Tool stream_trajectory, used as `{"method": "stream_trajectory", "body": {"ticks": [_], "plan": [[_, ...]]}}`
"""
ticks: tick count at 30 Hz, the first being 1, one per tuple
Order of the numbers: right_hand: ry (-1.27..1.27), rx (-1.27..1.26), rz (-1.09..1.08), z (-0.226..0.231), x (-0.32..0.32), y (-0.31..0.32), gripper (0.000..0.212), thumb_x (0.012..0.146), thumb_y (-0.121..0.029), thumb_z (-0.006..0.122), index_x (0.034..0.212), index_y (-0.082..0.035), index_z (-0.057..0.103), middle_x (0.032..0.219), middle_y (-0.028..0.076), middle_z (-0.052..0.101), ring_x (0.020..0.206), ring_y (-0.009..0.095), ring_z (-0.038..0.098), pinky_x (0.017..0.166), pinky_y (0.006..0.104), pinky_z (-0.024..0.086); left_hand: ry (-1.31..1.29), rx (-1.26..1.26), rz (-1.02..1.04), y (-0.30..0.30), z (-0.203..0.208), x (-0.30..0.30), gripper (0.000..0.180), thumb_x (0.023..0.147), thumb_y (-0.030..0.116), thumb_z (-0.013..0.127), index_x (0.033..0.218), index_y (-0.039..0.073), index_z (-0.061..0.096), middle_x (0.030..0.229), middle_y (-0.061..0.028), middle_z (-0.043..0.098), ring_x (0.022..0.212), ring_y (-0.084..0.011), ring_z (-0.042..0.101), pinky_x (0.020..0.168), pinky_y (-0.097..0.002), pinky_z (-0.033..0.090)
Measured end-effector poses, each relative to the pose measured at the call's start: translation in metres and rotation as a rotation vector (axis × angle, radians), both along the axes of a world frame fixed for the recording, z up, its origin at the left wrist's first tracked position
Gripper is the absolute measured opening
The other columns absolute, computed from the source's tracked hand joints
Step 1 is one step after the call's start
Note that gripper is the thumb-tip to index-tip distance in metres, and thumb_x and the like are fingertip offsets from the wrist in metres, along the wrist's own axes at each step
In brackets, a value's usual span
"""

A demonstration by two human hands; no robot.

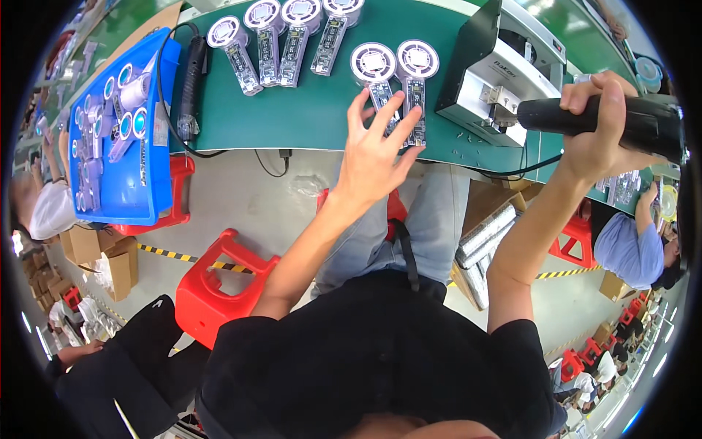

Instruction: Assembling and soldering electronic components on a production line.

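Note:
My left hand [362, 164] lies with its fingers spread over the handles of two clear-cased devices at the table's near edge. The left device [374, 64] and the right device [418, 60] each have a round ringed head and a handle showing a circuit board. Raised on the right, my right hand [603, 139] is wrapped round a black electric screwdriver [550, 115], held sideways. Its front end points left, at the small metal outlet [501, 102] of a white and black screw feeder [468, 84]. The tip is hard to make out there.
Several similar devices [295, 44] lie in a row farther back on the green table [219, 121]. Left of them are a corded black tool [192, 80] and a blue bin [161, 183] of parts. Loose screws [468, 139] lie by the feeder. Red stools [219, 293] and co-workers are around.

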State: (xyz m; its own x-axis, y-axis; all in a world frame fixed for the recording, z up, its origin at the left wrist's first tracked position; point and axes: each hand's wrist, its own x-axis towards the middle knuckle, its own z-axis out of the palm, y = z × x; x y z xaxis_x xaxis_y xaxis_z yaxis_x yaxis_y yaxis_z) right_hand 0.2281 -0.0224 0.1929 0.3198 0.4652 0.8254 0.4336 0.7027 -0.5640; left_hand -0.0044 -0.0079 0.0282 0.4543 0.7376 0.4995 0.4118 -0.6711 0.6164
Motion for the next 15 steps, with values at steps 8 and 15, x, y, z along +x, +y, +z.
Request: {"method": "stream_trajectory", "body": {"ticks": [8,15], "plan": [[0.064,-0.057,0.217,-0.013,0.01,0.014,0.055,0.093,-0.015,0.069,0.121,-0.005,0.024,0.075,0.019,0.065,0.046,0.02,0.058,0.046,0.0346,0.053,-0.027,0.174,-0.164,0.02,0.001,-0.012,0.039,0.069,0.016,0.084,0.107,0.014,0.075,0.123,-0.0036,0.066,0.127,-0.0343,0.049,0.103,-0.0492,0.041],[0.233,-0.183,0.225,-0.016,0.007,0.017,0.061,0.093,-0.015,0.07,0.13,-0.012,0.021,0.076,0.02,0.063,0.047,0.021,0.057,0.044,0.0359,0.05,-0.053,0.195,-0.135,0.021,-0.01,-0.007,0.034,0.068,0.018,0.084,0.102,0.017,0.076,0.119,-0.0011,0.068,0.122,-0.0298,0.055,0.102,-0.0499,0.041]]}}
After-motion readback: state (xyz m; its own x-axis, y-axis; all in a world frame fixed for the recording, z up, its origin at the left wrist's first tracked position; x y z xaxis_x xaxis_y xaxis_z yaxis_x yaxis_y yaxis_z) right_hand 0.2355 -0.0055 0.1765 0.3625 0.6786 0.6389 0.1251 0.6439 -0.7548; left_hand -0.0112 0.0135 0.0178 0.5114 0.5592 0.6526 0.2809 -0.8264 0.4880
